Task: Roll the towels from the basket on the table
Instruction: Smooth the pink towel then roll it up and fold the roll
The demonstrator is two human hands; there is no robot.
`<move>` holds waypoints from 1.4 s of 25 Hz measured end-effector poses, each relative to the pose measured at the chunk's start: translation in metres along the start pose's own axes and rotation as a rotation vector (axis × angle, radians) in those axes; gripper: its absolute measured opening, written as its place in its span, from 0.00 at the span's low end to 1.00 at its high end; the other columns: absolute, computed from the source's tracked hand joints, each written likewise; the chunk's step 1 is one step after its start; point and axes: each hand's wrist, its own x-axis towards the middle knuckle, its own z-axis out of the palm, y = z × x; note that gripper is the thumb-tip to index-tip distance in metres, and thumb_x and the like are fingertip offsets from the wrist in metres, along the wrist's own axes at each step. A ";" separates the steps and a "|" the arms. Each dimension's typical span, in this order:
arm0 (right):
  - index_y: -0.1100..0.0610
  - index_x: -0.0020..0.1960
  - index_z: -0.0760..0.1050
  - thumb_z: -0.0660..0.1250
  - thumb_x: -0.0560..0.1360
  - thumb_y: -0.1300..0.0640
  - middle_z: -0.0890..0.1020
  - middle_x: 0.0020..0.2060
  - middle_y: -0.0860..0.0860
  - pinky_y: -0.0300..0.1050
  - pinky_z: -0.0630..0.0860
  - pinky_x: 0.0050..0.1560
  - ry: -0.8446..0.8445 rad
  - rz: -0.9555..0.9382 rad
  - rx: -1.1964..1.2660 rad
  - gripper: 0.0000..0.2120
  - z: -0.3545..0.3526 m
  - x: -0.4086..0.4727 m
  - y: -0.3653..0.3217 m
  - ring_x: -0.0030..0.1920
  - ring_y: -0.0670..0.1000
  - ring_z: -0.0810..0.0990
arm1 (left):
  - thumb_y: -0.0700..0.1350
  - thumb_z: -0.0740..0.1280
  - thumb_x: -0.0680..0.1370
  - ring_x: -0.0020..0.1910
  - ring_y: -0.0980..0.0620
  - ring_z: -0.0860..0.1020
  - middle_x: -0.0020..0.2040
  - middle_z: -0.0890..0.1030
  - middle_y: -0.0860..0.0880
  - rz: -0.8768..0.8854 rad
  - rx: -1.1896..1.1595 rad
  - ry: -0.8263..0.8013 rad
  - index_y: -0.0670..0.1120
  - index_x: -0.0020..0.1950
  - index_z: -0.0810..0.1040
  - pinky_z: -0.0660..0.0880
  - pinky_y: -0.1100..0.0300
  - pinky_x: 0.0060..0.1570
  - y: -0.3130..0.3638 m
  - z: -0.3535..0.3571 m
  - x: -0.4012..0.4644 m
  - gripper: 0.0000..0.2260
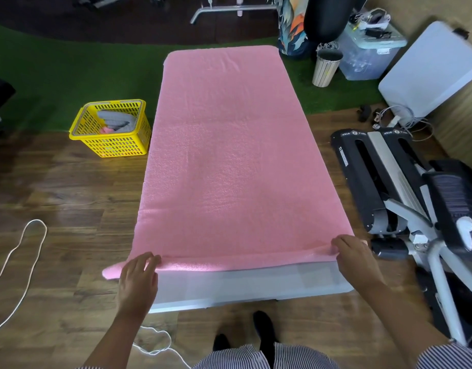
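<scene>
Pink towel [229, 155] flat along white table [250, 286], near edge turned up; yellow basket [111, 145] with towels.

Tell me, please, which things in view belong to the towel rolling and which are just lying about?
Part of the job:
- large pink terry towel spread on the white table
- left hand and right hand at its near edge
- yellow plastic basket holding grey towels

Lying about:
- black-and-grey stepper machine
- white cord
- slatted bin
</scene>
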 end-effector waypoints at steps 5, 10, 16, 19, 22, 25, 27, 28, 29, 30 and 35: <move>0.63 0.46 0.81 0.73 0.55 0.75 0.82 0.43 0.56 0.52 0.80 0.41 -0.006 0.046 0.064 0.20 0.007 -0.015 0.000 0.45 0.58 0.81 | 0.40 0.58 0.71 0.49 0.45 0.78 0.50 0.82 0.45 0.068 -0.029 0.042 0.42 0.50 0.81 0.71 0.49 0.57 -0.002 0.002 -0.002 0.15; 0.62 0.40 0.80 0.72 0.53 0.73 0.81 0.36 0.56 0.52 0.77 0.39 -0.087 0.036 -0.032 0.16 0.007 -0.007 -0.002 0.37 0.59 0.80 | 0.41 0.56 0.70 0.43 0.44 0.82 0.45 0.84 0.45 0.066 0.009 -0.001 0.42 0.48 0.82 0.74 0.48 0.51 -0.001 0.002 0.007 0.16; 0.55 0.30 0.75 0.63 0.59 0.59 0.74 0.25 0.49 0.48 0.72 0.31 -0.205 0.019 -0.061 0.02 -0.002 -0.010 0.003 0.29 0.55 0.76 | 0.47 0.58 0.72 0.38 0.47 0.82 0.39 0.83 0.50 0.074 0.025 -0.055 0.45 0.43 0.83 0.71 0.49 0.45 -0.008 -0.003 -0.001 0.14; 0.57 0.35 0.77 0.66 0.59 0.62 0.77 0.31 0.51 0.49 0.73 0.32 -0.175 0.043 -0.036 0.05 0.001 -0.006 0.006 0.32 0.56 0.77 | 0.45 0.57 0.71 0.45 0.46 0.80 0.45 0.82 0.48 0.072 0.002 -0.058 0.45 0.46 0.82 0.71 0.49 0.48 -0.008 -0.005 0.002 0.15; 0.60 0.41 0.78 0.71 0.54 0.75 0.79 0.37 0.54 0.48 0.75 0.35 -0.105 0.038 -0.030 0.18 0.001 -0.002 0.004 0.35 0.58 0.79 | 0.39 0.55 0.69 0.49 0.43 0.80 0.50 0.81 0.43 0.050 -0.013 -0.020 0.42 0.51 0.80 0.74 0.47 0.49 -0.004 -0.005 0.007 0.17; 0.62 0.39 0.79 0.73 0.55 0.75 0.80 0.35 0.55 0.48 0.77 0.35 -0.084 0.048 0.024 0.15 0.000 -0.004 -0.001 0.36 0.58 0.80 | 0.39 0.55 0.70 0.47 0.43 0.81 0.49 0.83 0.44 0.043 -0.043 -0.016 0.41 0.49 0.82 0.73 0.52 0.51 0.000 -0.004 0.007 0.17; 0.63 0.40 0.79 0.74 0.55 0.72 0.80 0.37 0.56 0.49 0.79 0.35 -0.113 0.071 0.060 0.15 -0.001 -0.006 -0.002 0.38 0.58 0.80 | 0.42 0.57 0.70 0.46 0.44 0.81 0.48 0.83 0.45 0.040 -0.045 -0.031 0.41 0.49 0.82 0.76 0.51 0.49 0.000 -0.004 0.011 0.17; 0.63 0.41 0.79 0.75 0.54 0.71 0.81 0.37 0.56 0.49 0.79 0.35 -0.128 0.060 0.062 0.16 -0.002 -0.006 -0.003 0.38 0.58 0.80 | 0.43 0.57 0.69 0.45 0.44 0.82 0.47 0.84 0.45 0.040 -0.041 -0.038 0.41 0.49 0.83 0.78 0.51 0.47 0.001 -0.004 0.014 0.17; 0.63 0.41 0.80 0.75 0.53 0.71 0.81 0.37 0.56 0.50 0.79 0.36 -0.134 0.043 0.057 0.17 -0.002 -0.005 -0.001 0.38 0.58 0.80 | 0.43 0.57 0.69 0.43 0.45 0.82 0.45 0.84 0.45 0.040 -0.034 -0.046 0.41 0.47 0.83 0.79 0.51 0.45 0.002 -0.004 0.017 0.17; 0.63 0.41 0.80 0.75 0.53 0.72 0.81 0.36 0.55 0.51 0.79 0.36 -0.144 0.042 0.060 0.17 -0.002 -0.004 -0.001 0.37 0.58 0.81 | 0.42 0.57 0.69 0.40 0.45 0.82 0.43 0.84 0.46 0.042 -0.028 -0.055 0.42 0.46 0.83 0.79 0.51 0.42 0.002 -0.005 0.020 0.16; 0.58 0.37 0.80 0.73 0.63 0.64 0.80 0.33 0.51 0.51 0.74 0.39 -0.250 0.173 0.089 0.05 -0.002 -0.002 0.002 0.36 0.56 0.79 | 0.46 0.56 0.71 0.26 0.46 0.77 0.30 0.80 0.50 0.052 -0.019 -0.092 0.44 0.38 0.81 0.74 0.56 0.29 0.002 -0.012 0.016 0.14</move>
